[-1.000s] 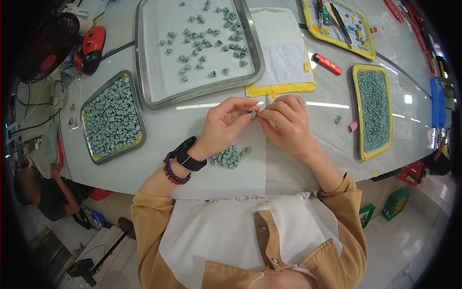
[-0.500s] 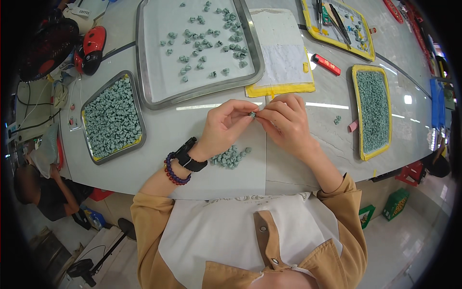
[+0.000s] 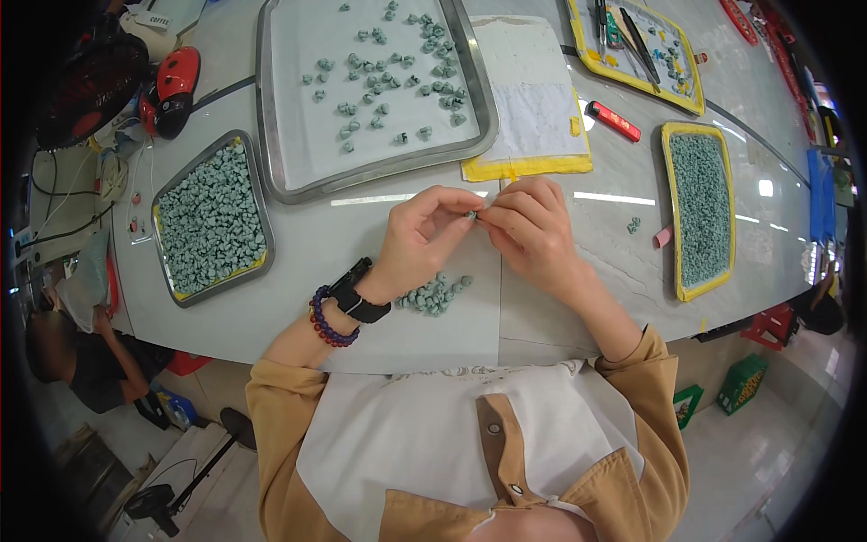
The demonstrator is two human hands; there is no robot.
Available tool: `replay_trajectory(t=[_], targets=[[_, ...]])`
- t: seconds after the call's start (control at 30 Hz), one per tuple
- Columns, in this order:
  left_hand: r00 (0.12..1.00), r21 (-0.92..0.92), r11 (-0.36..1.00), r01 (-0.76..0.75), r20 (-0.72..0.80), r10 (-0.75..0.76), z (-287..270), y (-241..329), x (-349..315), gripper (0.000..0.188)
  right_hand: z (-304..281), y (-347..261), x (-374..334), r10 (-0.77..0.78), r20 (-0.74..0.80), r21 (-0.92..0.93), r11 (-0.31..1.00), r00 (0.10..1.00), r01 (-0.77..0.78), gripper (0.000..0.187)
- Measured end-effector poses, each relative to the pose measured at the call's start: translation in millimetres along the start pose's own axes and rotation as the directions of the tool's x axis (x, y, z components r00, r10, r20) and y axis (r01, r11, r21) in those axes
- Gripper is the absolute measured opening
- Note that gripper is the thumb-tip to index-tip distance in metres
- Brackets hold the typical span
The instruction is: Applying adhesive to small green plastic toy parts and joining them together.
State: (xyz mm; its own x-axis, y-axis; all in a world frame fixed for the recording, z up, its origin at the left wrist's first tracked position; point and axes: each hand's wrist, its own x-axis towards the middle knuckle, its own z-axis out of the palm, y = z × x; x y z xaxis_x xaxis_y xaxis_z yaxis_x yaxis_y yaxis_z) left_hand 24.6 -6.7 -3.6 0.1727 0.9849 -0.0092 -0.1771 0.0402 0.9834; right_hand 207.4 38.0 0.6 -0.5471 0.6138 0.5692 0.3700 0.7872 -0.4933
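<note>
Between the thumb and fingertips of my left hand [image 3: 420, 237] is a small grey-green molded piece [image 3: 471, 215]. My right hand [image 3: 533, 226] is closed in a pinch right against it; its fingertips hide whatever they hold. Both hands meet above the table, in front of the large tray. Below them, partly behind my left wrist, lies a loose pile of grey-green pieces [image 3: 435, 296]. A few tiny green bits [image 3: 634, 225] lie to the right of my right hand.
A large metal tray [image 3: 379, 179] with spread-out pieces stands ahead. Full trays flank me: a metal-rimmed one [image 3: 268, 244] left, a yellow-rimmed one [image 3: 670, 212] right. Beyond are a white board [image 3: 528, 117], a red cutter-like object [image 3: 612, 122] and a yellow-edged tool tray [image 3: 632, 81].
My hands stay at almost the same spot, with a slight shift of the fingers around the small piece. Nothing else on the table has visibly moved.
</note>
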Motion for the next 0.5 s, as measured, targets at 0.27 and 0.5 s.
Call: replay_trajectory(t=[0.27,0.5], targets=[[0.999,-0.087,0.995,0.044,0.025,-0.042,-1.3,1.9,2.0,0.035,-3.4,0.2,1.0,0.008,-0.025,-0.044,0.999,1.0,-0.009,0.025],[0.998,-0.068,0.996,0.05,0.026,-0.048,-1.8,1.2,-0.1,0.033,-4.3,-1.5,1.8,-0.001,0.001,-0.045,0.999,1.0,0.001,0.023]])
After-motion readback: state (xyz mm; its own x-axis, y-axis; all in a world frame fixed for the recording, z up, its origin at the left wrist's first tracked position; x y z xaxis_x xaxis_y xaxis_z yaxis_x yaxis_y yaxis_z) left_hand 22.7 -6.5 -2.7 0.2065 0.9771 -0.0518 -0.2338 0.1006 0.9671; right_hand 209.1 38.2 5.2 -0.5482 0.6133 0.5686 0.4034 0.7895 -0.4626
